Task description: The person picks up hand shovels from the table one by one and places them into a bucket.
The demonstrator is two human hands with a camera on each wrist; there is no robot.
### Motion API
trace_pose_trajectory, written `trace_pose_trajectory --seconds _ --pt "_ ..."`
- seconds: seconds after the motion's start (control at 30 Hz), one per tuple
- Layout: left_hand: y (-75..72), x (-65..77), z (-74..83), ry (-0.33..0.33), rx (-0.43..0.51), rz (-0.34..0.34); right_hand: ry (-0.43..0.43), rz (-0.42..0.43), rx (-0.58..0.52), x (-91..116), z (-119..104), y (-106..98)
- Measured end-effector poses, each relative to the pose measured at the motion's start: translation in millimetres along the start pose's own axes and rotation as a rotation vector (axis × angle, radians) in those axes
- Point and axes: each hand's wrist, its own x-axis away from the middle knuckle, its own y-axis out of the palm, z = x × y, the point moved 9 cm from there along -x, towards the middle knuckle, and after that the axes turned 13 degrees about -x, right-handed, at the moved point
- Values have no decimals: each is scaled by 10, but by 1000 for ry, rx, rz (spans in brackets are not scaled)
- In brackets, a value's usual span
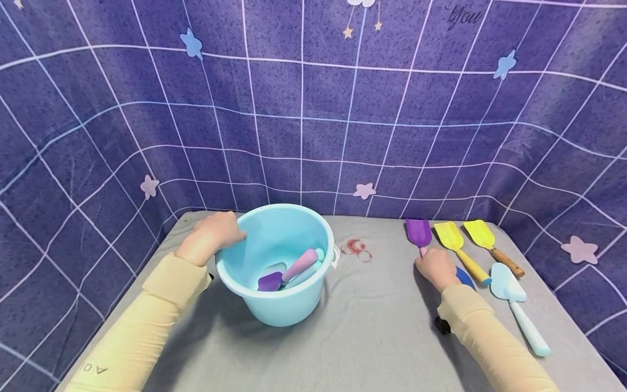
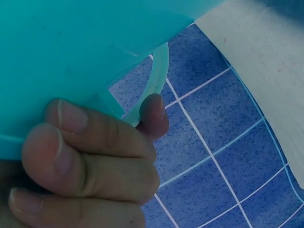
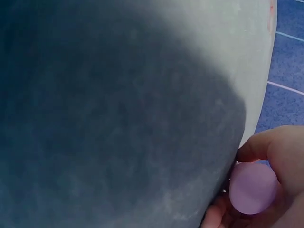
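Note:
A light blue bucket (image 1: 289, 305) stands tilted on the grey cloth, and my left hand (image 1: 215, 231) grips its rim on the left side. In the left wrist view, the fingers of my left hand (image 2: 95, 161) lie along the bucket's wall (image 2: 71, 61), next to its pale handle (image 2: 160, 71). Inside it lie a purple toy shovel with a pink handle (image 1: 300, 265) and pale blue tools, partly hidden. My right hand (image 1: 437, 268) holds another purple toy shovel (image 1: 418, 233). Its pink handle (image 3: 253, 188) sits between thumb and fingers in the right wrist view.
Right of my right hand lie a yellow shovel (image 1: 449, 236), another with a brown handle (image 1: 506, 261), and a pale blue shovel (image 1: 509, 283). A blue piece (image 1: 464, 277) shows partly behind my wrist. A red mark (image 1: 356, 247) is on the cloth. Purple curtain (image 1: 323, 136) surrounds the table.

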Motion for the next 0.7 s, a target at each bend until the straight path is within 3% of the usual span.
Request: trace_pose_trajectory --seconds 0.7 --pt "8 -9 -6 -3 -5 -6 86 -116 63 33 -11 -210"
